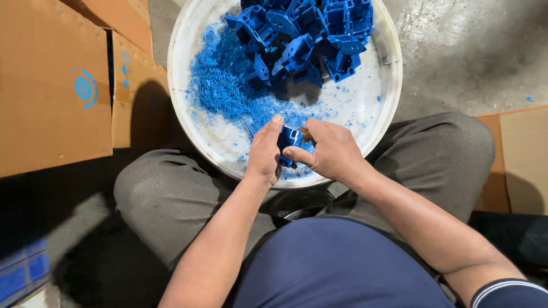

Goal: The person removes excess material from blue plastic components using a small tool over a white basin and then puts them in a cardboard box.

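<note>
1. Sitting at the far left, a brown cardboard box [54, 85] fills the corner; its near face carries a small round blue printed mark, and a second folded flap beside it shows another blue mark, partly in shadow.
2. Low at the near left, a patch of blue squares [23, 276] lies on the dark floor; it is too blurred to say what it is.
3. Right of the box stands a wide white tub [388, 74], seen from above, between the person's knees in grey trousers. Blue plastic shavings [220, 85] spread over its left half.
4. At the far side of the tub lies a heap of blue moulded parts [311, 40], tumbled at all angles.
5. The left hand [265, 151] is over the near rim of the tub, its grip clamped on one small blue part [289, 140], thumb toward the far side, fingers wrapped round from the left.
6. That part lies directly between the two hands, touching both, above the near edge of the tub. Its long axis seems to run near to far, though the fingers hide most of it.
7. The right hand [331, 151] presses in from the right, fingers curled shut; a short pale tip at its thumb may be a small blade or tool [305, 134], but I cannot tell for sure.
8. Both hands are equally close to the part; the heap lies farther off, beyond them.
9. At the far right, another brown carton [522, 159] stands beside the right knee, plain on the face that shows.
</note>
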